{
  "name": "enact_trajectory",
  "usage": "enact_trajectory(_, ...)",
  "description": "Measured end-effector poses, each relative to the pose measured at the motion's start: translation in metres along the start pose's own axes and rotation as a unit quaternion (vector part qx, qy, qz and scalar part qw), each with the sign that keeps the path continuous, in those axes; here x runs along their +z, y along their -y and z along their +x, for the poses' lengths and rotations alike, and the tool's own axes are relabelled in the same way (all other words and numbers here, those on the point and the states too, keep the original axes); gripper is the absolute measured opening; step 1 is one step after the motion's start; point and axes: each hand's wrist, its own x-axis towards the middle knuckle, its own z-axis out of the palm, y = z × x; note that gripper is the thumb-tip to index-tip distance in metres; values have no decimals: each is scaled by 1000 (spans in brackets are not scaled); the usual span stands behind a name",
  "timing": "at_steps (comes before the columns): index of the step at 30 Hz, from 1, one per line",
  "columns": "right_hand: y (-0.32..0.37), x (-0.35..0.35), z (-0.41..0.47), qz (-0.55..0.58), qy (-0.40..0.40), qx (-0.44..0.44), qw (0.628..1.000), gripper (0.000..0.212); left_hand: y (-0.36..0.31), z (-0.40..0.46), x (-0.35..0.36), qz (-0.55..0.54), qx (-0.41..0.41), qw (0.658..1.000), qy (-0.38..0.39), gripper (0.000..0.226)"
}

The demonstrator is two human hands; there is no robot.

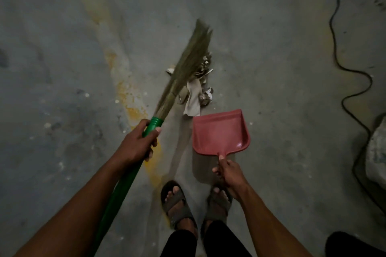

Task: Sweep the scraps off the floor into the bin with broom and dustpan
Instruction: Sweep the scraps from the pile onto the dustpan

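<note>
Floor point(271, 37): bare grey concrete beneath me, mottled and speckled | stain point(127, 98): yellow-orange streak running diagonally to my left | cable point(353, 64): black, snaking along my right | pale bulky object point(378, 152): at right edge, unidentifiable | light: dim

Bare floor point(62, 48) lies open leftward; a black cable point(353, 81) (snaking) crosses the right side.

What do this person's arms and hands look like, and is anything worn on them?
Both forearms are bare all the way to the bottom edge of the picture: no sleeves show. The left hand and right hand are bare too, with no gloves, and no rings, watch or bracelets can be made out. The fingernails look short. The picture is dim, so finer marks cannot be told.
</note>
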Motion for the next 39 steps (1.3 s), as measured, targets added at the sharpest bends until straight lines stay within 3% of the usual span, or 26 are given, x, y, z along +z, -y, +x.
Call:
enact_trajectory(2, 3, 0, -1, 30, 17, 4, 999, 41, -3, 17, -4, 12, -7, 1000, -27, 13)
enact_trajectory(6, 4, -5, 1, 24, 34, 6, 999, 38, -19, 53, -10, 53, -28, 996, -69, 27)
enact_trajectory(13, 6, -28, 8, -55, 61, 40, 996, 43, -61, 91, -12, -17, -51, 998, -28, 21)
enact_trajectory(19, 3, -41, 17, -52, 99, 57, 992, 50, -64, 123, -28, 97, -70, 990, -73, 49)
enact_trajectory(25, -9, -29, 37, -65, 75, 66, 993, 48, -60, 157, -47, 152, -64, 984, -62, 44)
enact_trajectory(30, -16, -9, 60, -65, 11, 42, 997, 51, -44, 202, -66, 194, -67, 976, -70, 35)
enact_trajectory(34, -20, -1, 85, -132, -28, 11, 991, 59, -21, 244, -87, 316, -51, 944, -78, 30)
enact_trajectory(39, -17, 0, 121, -185, -59, -10, 981, 63, 7, 285, -114, 479, 18, 877, -42, 34)
